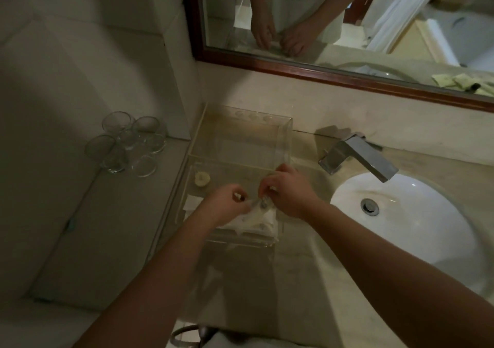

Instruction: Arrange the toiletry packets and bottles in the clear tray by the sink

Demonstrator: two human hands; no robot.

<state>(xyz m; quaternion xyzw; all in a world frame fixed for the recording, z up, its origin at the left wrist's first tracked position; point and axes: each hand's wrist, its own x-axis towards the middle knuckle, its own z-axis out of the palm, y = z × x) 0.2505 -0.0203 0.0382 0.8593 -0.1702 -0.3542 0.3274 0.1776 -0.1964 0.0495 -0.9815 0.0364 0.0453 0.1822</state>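
Note:
A clear acrylic tray (283,139) stands on the counter left of the sink, its back section bare. In the tray's front section lie white toiletry packets (263,222). Over them my left hand (227,200) and my right hand (287,190) both pinch one thin clear packet (260,204) with a small dark item inside. A small white thing also shows in the curled fingers of my left hand. A pale round item (201,178) lies at the tray's left side, and a white packet (193,202) rests by the left wall.
Three upturned drinking glasses (128,144) stand on the ledge to the left. A chrome tap (358,158) and the white basin (406,219) sit to the right. A wood-framed mirror (320,72) hangs behind. Crumpled green packets (465,83) show in its reflection.

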